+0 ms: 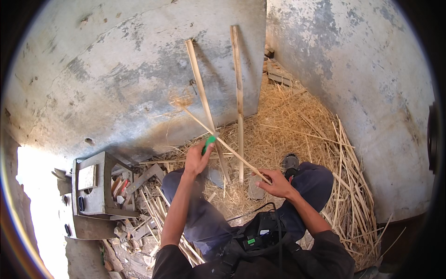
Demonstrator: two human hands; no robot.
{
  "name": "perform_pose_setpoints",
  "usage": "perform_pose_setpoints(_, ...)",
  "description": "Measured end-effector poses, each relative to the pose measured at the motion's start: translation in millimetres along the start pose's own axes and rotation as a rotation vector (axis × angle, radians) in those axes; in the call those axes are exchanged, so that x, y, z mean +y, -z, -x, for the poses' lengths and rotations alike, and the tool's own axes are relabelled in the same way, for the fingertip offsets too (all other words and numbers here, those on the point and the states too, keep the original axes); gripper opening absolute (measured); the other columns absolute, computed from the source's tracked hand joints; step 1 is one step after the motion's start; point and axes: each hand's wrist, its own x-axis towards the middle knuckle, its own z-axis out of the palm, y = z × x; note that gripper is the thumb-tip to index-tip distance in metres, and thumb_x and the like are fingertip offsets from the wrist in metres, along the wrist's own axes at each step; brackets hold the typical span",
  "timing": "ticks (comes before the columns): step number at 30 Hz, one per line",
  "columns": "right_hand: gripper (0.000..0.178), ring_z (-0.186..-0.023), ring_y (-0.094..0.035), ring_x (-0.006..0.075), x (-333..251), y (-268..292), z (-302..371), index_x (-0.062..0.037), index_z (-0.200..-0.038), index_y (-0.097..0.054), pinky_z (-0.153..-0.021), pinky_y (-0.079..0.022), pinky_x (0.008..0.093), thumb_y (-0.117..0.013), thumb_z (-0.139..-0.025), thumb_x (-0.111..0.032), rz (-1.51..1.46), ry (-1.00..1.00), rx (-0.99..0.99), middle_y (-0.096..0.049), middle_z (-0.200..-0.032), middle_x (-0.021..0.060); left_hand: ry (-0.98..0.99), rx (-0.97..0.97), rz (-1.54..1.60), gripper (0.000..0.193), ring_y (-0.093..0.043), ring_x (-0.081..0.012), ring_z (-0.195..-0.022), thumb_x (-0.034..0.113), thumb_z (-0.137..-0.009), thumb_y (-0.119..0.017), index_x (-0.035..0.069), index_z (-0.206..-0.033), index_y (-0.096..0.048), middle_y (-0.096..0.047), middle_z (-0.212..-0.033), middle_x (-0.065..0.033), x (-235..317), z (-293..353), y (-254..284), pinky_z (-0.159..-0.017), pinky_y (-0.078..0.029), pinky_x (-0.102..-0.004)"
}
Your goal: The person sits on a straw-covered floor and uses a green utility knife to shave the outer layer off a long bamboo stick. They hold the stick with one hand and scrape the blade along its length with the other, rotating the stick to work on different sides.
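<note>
My right hand [277, 183] is closed round the near end of a thin pale wooden stick [237, 156]. The stick slants up and away to the left, crossing in front of a leaning slat [200, 86]. Curly shavings [181, 100] bunch at its far end. In my left hand [197, 160] is a green-handled tool [208, 144], gripped with its tip at the middle of the stick. The working edge of the tool is too small to make out. My knees are spread on either side of the stick.
A second slat [238, 93] leans on the worn wall [130, 56]. Straw-like shavings [283, 121] cover the floor. Long thin strips [350, 195] are heaped at the right. At the left stands a wooden box [95, 186] amid scraps, with more strips [155, 209] beside my left leg.
</note>
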Motion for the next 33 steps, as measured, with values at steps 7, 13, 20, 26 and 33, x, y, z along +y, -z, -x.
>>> perform_pose_setpoints(7, 0.051, -0.076, -0.062, 0.0225, -2, 1, 0, -0.0025, -0.139, -0.071, -0.074, -0.052, 0.0386, -0.080, -0.098, -0.031, -0.010, -0.012, -0.009, -0.072, -0.089, 0.0153, 0.015, 0.019, -0.075, 0.041, -0.067, -0.0473, -0.070, 0.043, -0.110, -0.063, 0.003, -0.110, -0.071, -0.066, -0.072, -0.0236, 0, 0, -3, -0.069, -0.051, -0.0554)
perform_pose_setpoints(13, 0.050, -0.076, -0.062, 0.0215, 0, 0, 0, -0.0027, -0.139, -0.071, -0.074, -0.052, 0.0375, -0.080, -0.097, -0.029, -0.014, 0.002, 0.004, -0.072, -0.090, 0.0152, -0.087, -0.054, -0.041, 0.041, -0.068, -0.0477, -0.071, 0.044, -0.109, -0.063, 0.004, -0.108, -0.072, -0.068, -0.073, -0.0236, 0, 1, -1, -0.069, -0.052, -0.0556)
perform_pose_setpoints(20, 0.054, -0.079, -0.064, 0.0225, -5, 2, 0, -0.0014, -0.141, -0.070, -0.078, -0.054, 0.0381, -0.080, -0.097, -0.030, -0.015, -0.025, -0.032, -0.074, -0.094, 0.0163, 0.092, 0.123, -0.059, 0.039, -0.067, -0.0482, -0.070, 0.043, -0.108, -0.065, 0.005, -0.112, -0.074, -0.066, -0.070, -0.0229, -7, -4, 0, -0.069, -0.052, -0.0554)
perform_pose_setpoints(26, 0.053, -0.078, -0.063, 0.0223, 2, 0, 1, -0.0020, -0.141, -0.070, -0.076, -0.053, 0.0384, -0.080, -0.097, -0.031, -0.012, -0.010, -0.001, -0.073, -0.093, 0.0153, -0.146, -0.060, -0.043, 0.040, -0.068, -0.0480, -0.070, 0.043, -0.109, -0.064, 0.005, -0.113, -0.075, -0.067, -0.071, -0.0234, -4, 4, -7, -0.069, -0.054, -0.0550)
perform_pose_setpoints(33, 0.052, -0.079, -0.064, 0.0222, 0, 1, 0, -0.0027, -0.140, -0.070, -0.077, -0.053, 0.0385, -0.080, -0.098, -0.031, 0.006, -0.025, -0.023, -0.073, -0.093, 0.0155, 0.124, 0.175, -0.108, 0.040, -0.068, -0.0468, -0.068, 0.045, -0.107, -0.067, 0.006, -0.110, -0.075, -0.065, -0.069, -0.0222, -5, -5, 0, -0.068, -0.054, -0.0545)
